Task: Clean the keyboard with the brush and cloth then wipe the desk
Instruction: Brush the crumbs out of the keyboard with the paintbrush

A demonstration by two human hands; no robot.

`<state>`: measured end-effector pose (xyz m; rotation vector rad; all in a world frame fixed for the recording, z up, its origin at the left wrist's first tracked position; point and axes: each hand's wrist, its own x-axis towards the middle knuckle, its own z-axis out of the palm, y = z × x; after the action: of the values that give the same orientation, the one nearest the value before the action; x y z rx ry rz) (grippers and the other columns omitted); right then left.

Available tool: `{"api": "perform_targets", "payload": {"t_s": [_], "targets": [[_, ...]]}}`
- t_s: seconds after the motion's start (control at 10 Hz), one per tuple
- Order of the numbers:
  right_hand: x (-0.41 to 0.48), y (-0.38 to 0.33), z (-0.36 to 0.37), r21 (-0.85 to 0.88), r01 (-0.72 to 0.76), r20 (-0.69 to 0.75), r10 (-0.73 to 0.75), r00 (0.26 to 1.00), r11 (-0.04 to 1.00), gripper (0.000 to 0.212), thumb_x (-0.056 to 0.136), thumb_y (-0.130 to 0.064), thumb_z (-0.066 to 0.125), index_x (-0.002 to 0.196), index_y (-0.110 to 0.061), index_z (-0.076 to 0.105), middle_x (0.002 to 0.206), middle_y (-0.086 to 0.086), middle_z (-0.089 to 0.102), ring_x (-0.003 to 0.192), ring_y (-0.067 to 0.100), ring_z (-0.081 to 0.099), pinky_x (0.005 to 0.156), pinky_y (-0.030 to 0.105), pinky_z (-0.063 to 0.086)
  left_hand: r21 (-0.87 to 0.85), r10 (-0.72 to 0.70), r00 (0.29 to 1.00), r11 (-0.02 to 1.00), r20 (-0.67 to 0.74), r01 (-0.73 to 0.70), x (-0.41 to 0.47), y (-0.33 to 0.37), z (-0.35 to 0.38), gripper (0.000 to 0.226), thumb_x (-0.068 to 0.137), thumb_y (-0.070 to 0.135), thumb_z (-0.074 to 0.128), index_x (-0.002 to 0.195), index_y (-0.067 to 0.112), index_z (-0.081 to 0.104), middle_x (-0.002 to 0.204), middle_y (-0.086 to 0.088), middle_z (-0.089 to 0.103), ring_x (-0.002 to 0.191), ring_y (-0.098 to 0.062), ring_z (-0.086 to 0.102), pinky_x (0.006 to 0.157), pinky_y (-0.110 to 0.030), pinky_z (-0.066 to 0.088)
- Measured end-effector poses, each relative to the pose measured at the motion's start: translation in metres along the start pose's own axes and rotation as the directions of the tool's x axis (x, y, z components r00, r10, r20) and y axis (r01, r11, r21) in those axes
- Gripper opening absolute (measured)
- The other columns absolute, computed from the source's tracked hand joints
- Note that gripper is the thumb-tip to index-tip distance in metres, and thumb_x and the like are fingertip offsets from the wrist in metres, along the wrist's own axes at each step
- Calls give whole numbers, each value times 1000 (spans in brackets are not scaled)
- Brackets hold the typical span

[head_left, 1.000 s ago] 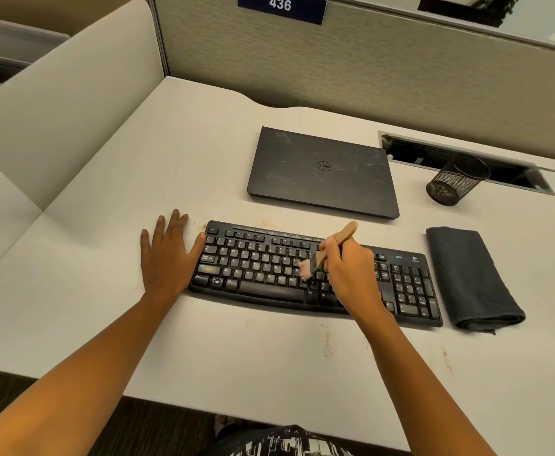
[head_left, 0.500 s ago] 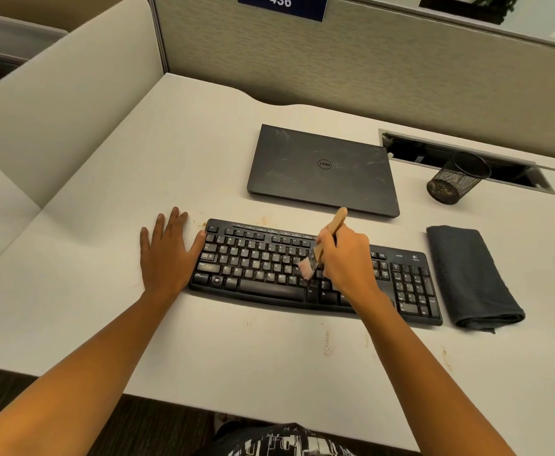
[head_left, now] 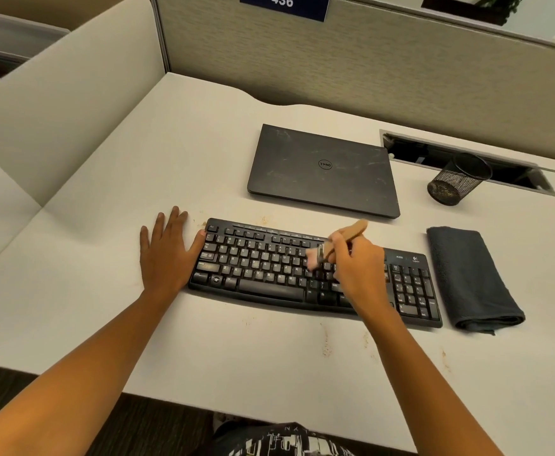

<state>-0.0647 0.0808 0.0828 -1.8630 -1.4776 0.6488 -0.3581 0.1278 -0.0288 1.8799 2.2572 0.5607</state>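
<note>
- The black keyboard (head_left: 269,268) lies flat on the white desk (head_left: 105,307), its long side running along the near desk edge
- The left hand (head_left: 165,255) rests palm down on the desk just left of the keyboard; its fingers (head_left: 174,222) are straight and spread, holding nothing, and the thumb touches the keyboard's left end
- The right hand (head_left: 358,271) is over the keyboard's middle-right keys, its fingers curled round the wooden brush (head_left: 351,230)
- The brush handle sticks up and away past the keyboard's far edge, while the pale bristles, blurred, point down and left onto the letter keys
- A dark folded cloth (head_left: 470,278) lies on the desk just right of the keyboard, beside the number pad, not touching it
- A closed dark laptop (head_left: 322,169) lies beyond the keyboard's far edge
- A black mesh cup (head_left: 457,179) lies tipped on its side beyond the keyboard's right end, at a cable slot (head_left: 411,149) in the desk
- Brownish crumbs and smears (head_left: 327,348) dot the desk near the keyboard's front edge, with more at its far left corner
</note>
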Motion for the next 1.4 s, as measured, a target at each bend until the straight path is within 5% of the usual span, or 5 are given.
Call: {"api": "perform_targets", "payload": {"t_s": [0.6, 0.8, 1.0, 1.2, 1.4], "targets": [[-14, -3, 11, -52, 62, -14, -62, 998, 997, 36, 102, -19, 42, 75, -1, 58, 63, 11, 61, 50, 18, 57, 47, 23, 49, -2, 2, 1000, 1000, -4, -2, 0, 0, 0, 65, 98, 59, 30, 150, 21, 35, 161, 2, 25, 150, -21, 15, 120, -45, 4], [-14, -4, 10, -28, 44, -5, -44, 999, 999, 37, 102, -20, 44, 71, -3, 55, 64, 15, 61, 54, 27, 60, 52, 42, 53, 2, 2, 1000, 1000, 0, -2, 1, 0, 0, 63, 99, 57, 31, 150, 20, 35, 161, 2, 24, 150, -21, 15, 120, -45, 3], [-10, -8, -8, -146, -100, 242, 134, 961, 984, 32, 98, -16, 45, 74, 2, 57, 65, 10, 63, 45, 10, 55, 48, 27, 53, 11, 4, 1000, 1000, -1, -4, 1, -1, 2, 64, 98, 58, 31, 150, 20, 34, 161, 2, 24, 150, -21, 15, 120, -46, 4], [-43, -1, -1, 4, 37, 46, -37, 998, 999, 37, 100, -20, 47, 68, -5, 56, 52, -8, 54, 48, 13, 57, 47, 30, 51, 7, 5, 1000, 1000, -9, -5, 1, -2, 3, 64, 98, 58, 31, 150, 21, 35, 161, 1, 25, 150, -21, 15, 120, -46, 4], [-57, 8, 6, 55, 39, -23, -38, 999, 998, 35, 101, -21, 45, 68, -12, 53, 59, 6, 58, 50, 15, 53, 49, 31, 47, 7, 4, 1000, 1000, -9, -4, 1, -1, 2, 64, 98, 58, 30, 150, 20, 34, 160, 1, 25, 150, -21, 16, 120, -46, 4]]}}
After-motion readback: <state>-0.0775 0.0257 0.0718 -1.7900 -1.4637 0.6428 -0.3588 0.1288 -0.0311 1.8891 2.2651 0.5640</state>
